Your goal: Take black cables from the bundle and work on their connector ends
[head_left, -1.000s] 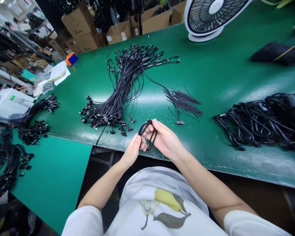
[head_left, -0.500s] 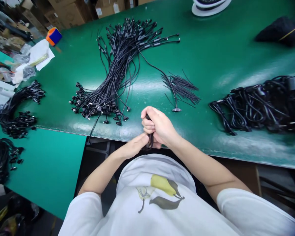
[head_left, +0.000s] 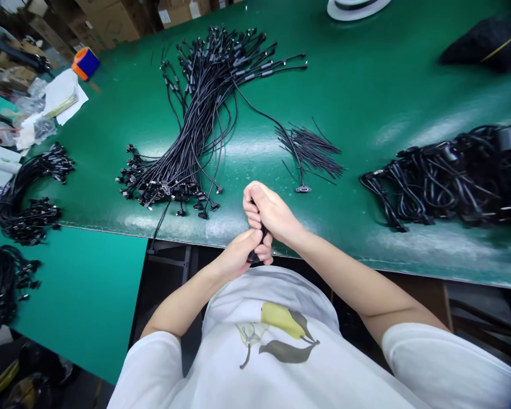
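Observation:
Close to my body, at the table's front edge, both hands grip a folded black cable (head_left: pixel 254 257). My left hand (head_left: pixel 243 250) is closed around its lower end. Above it, my right hand (head_left: pixel 269 213) makes a fist around the upper part, so most of the cable is hidden. To the left of the hands lies a large bunch of black cables (head_left: pixel 196 122) with connectors at both ends. One cable from that bunch runs right to a flat connector (head_left: pixel 303 188), just beyond my right hand. Beside it is a pile of short black ties (head_left: pixel 317 150).
Coiled, bundled cables (head_left: pixel 447 182) lie on the green table (head_left: pixel 366 96) at right. A black bag (head_left: pixel 485 45) and a white spool (head_left: pixel 357 10) are at the back. More cable bunches (head_left: pixel 34 193), papers (head_left: pixel 63 94) and an orange-blue tape roll (head_left: pixel 85 63) are at left.
My left fingers have closed further around the cable's lower end, and the loop that hung below my right hand is now mostly covered. The view has shifted slightly.

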The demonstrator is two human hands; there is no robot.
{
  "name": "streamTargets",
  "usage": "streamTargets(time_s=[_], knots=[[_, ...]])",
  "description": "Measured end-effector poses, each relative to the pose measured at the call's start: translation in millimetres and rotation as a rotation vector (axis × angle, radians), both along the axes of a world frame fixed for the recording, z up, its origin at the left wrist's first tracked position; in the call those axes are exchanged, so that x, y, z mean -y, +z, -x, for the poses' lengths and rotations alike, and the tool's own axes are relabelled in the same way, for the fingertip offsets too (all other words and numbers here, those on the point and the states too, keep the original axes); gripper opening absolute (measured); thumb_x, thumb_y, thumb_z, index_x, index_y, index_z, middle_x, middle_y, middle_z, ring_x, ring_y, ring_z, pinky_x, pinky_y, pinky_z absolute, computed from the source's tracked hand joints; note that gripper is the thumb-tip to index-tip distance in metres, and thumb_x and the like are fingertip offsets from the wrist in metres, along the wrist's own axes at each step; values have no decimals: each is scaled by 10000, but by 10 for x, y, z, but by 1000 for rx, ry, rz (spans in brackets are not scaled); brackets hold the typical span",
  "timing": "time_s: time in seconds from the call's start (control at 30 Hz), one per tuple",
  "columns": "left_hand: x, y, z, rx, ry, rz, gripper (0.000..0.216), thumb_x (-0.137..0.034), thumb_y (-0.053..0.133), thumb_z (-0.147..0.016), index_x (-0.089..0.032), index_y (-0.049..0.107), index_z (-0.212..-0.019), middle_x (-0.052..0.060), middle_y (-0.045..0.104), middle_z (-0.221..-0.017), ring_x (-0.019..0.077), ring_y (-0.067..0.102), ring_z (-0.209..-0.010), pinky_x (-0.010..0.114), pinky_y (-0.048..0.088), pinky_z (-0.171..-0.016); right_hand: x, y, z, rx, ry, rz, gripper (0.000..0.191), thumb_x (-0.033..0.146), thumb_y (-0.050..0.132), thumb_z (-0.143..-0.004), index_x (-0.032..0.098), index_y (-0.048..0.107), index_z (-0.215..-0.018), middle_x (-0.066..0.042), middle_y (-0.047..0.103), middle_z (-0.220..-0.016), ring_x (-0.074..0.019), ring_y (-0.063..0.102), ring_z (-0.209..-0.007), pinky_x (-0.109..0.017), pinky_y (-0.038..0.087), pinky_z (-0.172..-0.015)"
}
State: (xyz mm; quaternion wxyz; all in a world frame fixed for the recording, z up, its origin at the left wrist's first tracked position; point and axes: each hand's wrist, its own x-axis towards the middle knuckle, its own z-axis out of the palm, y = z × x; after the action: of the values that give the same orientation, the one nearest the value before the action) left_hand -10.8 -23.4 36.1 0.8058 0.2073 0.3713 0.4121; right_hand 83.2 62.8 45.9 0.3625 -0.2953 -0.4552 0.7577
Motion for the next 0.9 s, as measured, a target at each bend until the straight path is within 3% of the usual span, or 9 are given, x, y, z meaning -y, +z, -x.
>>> streamTargets(time_s=[0.1, 0.17, 0.23, 0.3, 0.43, 0.63, 0.73, 0.9], knots=[[-83, -8, 9, -1, 199, -2, 362, -492, 635, -851, -172, 498, -752, -50, 372, -616, 100, 427, -590, 302, 462, -720, -37, -47, -112, 173, -192, -343, 411, 628, 496, -887, 224, 449, -950, 3, 526, -837, -117, 551, -692, -271, 492, -645], [-159, -15, 53, -1, 391, -39, 300, -426, 570, -912, -183, 482, -758, -22, 444, -704, 114, 503, -700, 297, 461, -803, 31, -84, -202, 366, -304, -665, 389, 551, 558, -887, 207, 486, -1056, -64, 572, -1001, -168, 585, -871, -327, 496, -789], [-227, -20, 98, -16, 523, -88, 258, -377, 506, -954, -187, 492, -779, -6, 490, -794, 112, 526, -772, 273, 451, -825, 162, -131, -258, 558, -258, -930, 327, 472, 569, -904, 193, 531, -1070, -90, 598, -1015, -200, 585, -898, -344, 484, -797], [-272, -23, 120, -48, 553, -108, 252, -370, 467, -970, -189, 509, -800, -2, 505, -834, 107, 523, -774, 259, 449, -819, 302, -188, -256, 723, -159, -1095, 260, 419, 535, -931, 184, 569, -1035, -99, 623, -969, -218, 589, -867, -343, 474, -747], [-301, -39, 105, -110, 555, -54, 295, -424, 466, -961, -188, 509, -790, -4, 519, -835, 106, 520, -748, 259, 450, -808, 428, -264, -158, 894, -206, -1211, 234, 372, 498, -954, 162, 594, -996, -106, 639, -937, -221, 590, -824, -336, 447, -720], [-292, -63, 89, -223, 632, -61, 265, -405, 507, -944, -174, 546, -819, -8, 560, -793, 106, 552, -762, 238, 436, -788, 377, -171, -96, 958, -207, -1337, 199, 215, 445, -963, 121, 614, -1010, -126, 661, -931, -216, 601, -813, -336, 457, -728], [-300, -69, 116, -199, 626, -6, 263, -397, 553, -919, -151, 571, -827, -6, 562, -759, 100, 551, -725, 231, 430, -747, 374, -190, -89, 841, -152, -1426, 276, 129, 373, -964, 120, 643, -1023, -156, 666, -1010, -230, 606, -915, -373, 484, -804], [-282, -60, 222, -247, 513, 41, 330, -445, 645, -845, -121, 584, -842, -20, 521, -676, 69, 467, -577, 210, 370, -580, 321, -242, -268, 524, 72, -1471, 409, 69, 317, -951, 146, 603, -1234, -140, 673, -1117, -199, 618, -1057, -365, 522, -886]])
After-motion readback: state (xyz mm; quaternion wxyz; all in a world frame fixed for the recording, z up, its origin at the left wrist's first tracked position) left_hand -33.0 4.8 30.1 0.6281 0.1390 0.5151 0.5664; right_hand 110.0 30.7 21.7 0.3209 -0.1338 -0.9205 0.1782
